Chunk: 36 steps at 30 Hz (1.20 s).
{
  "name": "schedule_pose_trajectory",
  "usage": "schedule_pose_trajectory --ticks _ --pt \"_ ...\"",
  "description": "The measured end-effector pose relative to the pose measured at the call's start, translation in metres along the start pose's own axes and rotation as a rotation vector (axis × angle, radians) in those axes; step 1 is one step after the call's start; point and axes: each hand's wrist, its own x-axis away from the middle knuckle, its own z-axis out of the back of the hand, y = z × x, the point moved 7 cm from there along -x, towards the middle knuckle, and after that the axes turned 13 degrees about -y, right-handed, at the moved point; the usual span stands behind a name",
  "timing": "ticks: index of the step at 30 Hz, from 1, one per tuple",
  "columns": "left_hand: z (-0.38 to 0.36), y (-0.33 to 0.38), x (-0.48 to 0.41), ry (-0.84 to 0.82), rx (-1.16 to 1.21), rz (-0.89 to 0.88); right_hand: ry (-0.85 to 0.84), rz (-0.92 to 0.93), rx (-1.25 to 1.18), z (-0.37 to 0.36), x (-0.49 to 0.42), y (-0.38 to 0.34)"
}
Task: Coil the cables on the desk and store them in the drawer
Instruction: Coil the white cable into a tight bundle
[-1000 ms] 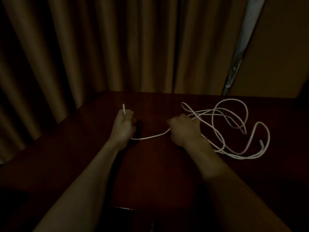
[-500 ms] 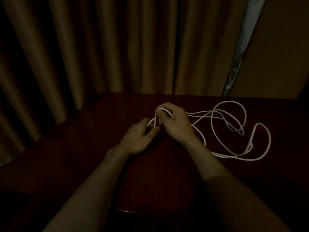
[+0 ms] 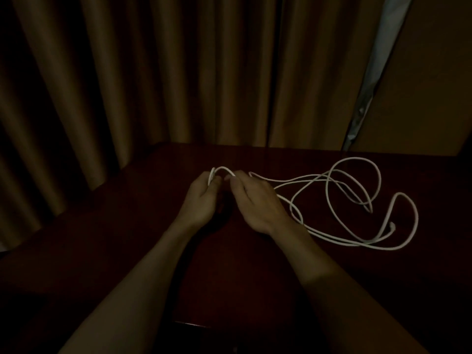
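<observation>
Left hand [image 3: 201, 198] and right hand [image 3: 255, 203] are pinching a small loop of white cable [image 3: 353, 158], both grips closed on it; slack is lying on the bench [image 3: 127, 226].

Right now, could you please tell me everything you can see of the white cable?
The cable is thin, white and round, and looks plastic-sheathed. Near one end it is bent into a small arch between the hands. The left hand grips short turns of it and the right hand pinches the arch's other side. The rest lies slack on the dark desk to the right, in several loose, crossing loops. Its free end, with a small plug, rests among them.
</observation>
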Motion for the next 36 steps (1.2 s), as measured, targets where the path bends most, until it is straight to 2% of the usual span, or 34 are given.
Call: schedule_pose_trajectory --ticks 2,5,8,13,16,20,23,27,30,33,36 --pt "0.0 -0.001 0.001 -0.014 0.11 0.058 -0.038 -0.043 -0.172 -0.004 0.002 0.006" --pt "-0.011 0.014 0.004 -0.096 0.191 -0.011 -0.058 -0.036 -0.256 -0.012 0.002 0.008" --pt "-0.019 0.019 0.006 -0.072 0.086 -0.021 -0.04 0.009 -0.133 -0.014 0.003 0.007" --pt "-0.018 0.01 0.004 -0.118 0.083 -0.007 -0.296 -0.076 0.15 -0.038 0.001 -0.002" --pt "-0.02 0.007 0.003 -0.15 0.05 -0.026 -0.341 -0.107 0.197 -0.04 0.0 0.002" --pt "-0.005 -0.005 -0.001 0.056 0.156 0.106 -0.259 -0.028 -0.036 -0.034 0.003 0.007" --pt "0.001 -0.009 0.002 0.156 0.297 0.186 -0.22 -0.031 -0.082 -0.027 0.003 0.013" --pt "0.012 -0.018 0.005 0.339 0.646 0.248 -0.239 -0.123 -0.071 -0.021 0.004 0.025" --pt "0.021 -0.024 0.008 0.427 0.8 0.258 -0.252 -0.123 -0.053 -0.014 0.007 0.025" --pt "0.023 -0.023 0.006 0.359 0.777 0.239 -0.313 -0.051 0.066 -0.014 0.007 0.021" --pt "0.011 -0.018 0.0 0.167 0.569 0.23 -0.342 0.045 0.129 -0.018 0.009 0.017"
